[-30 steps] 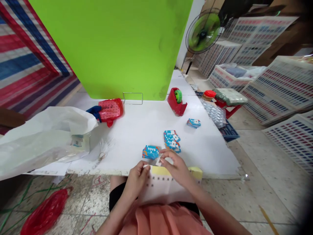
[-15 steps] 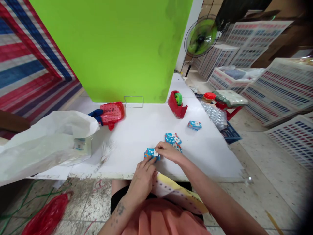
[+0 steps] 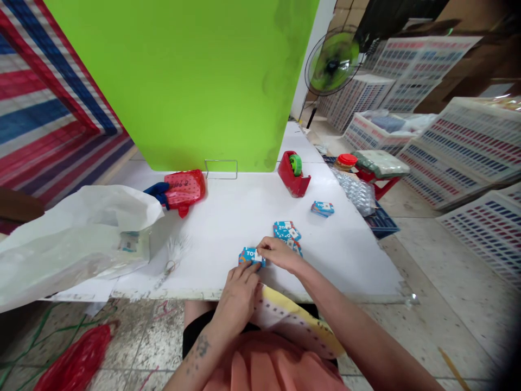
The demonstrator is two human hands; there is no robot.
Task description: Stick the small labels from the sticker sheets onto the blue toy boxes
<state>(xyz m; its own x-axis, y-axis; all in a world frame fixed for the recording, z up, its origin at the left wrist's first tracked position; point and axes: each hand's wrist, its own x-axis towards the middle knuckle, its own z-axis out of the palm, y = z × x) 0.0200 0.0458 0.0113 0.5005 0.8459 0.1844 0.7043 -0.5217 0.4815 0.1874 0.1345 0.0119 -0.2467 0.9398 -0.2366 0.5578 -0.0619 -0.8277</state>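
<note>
My left hand (image 3: 239, 290) rests at the table's front edge, its fingertips pressing on a blue card (image 3: 249, 253) printed with white letters, which lies on other cards. A yellow-edged white sticker sheet (image 3: 297, 321) with rows of dark squares runs from the thumb side of this hand across my lap; the thumb is hidden, but the sheet's end appears gripped there. My right hand (image 3: 280, 254) pinches a small white sticker (image 3: 258, 254) against the right part of the card. Just beyond it lie overlapping blue cards (image 3: 287, 231) bearing white squares.
Another card stack (image 3: 323, 208) lies farther right. A red tape dispenser (image 3: 293, 174) stands behind it. At left are a red packet (image 3: 185, 190), a white plastic bag (image 3: 81, 239) and loose thin strands (image 3: 175, 255). A green board (image 3: 195, 81) rises behind. Crates (image 3: 464, 146) and a fan (image 3: 334, 62) stand at right.
The whole view has shifted very slightly. Both hands keep nearly the same place on the card, with the right fingertips still at the white sticker.
</note>
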